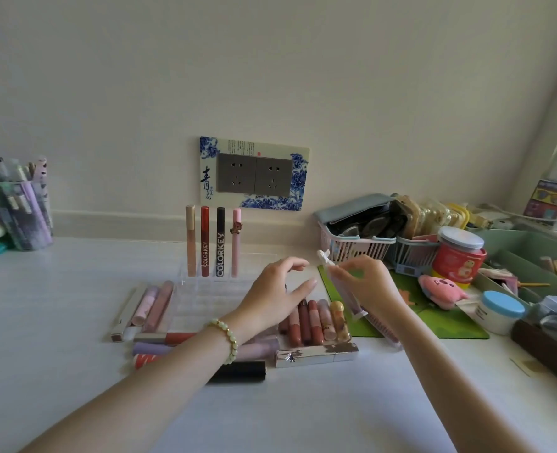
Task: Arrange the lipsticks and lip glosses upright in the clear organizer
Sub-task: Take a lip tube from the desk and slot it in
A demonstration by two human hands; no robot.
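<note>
A person's right hand [365, 282] pinches a tilted gloss [376, 323] in clear packaging above a white table [74, 305], just right of the clear organizer [205, 289]. The left hand [277, 295] hovers over the organizer's right side, fingers relaxed and spread, holding nothing. Four tubes [211, 246] stand upright in the organizer's back row. Other lipsticks [313, 322] lie flat on the table around its front and left.
</note>
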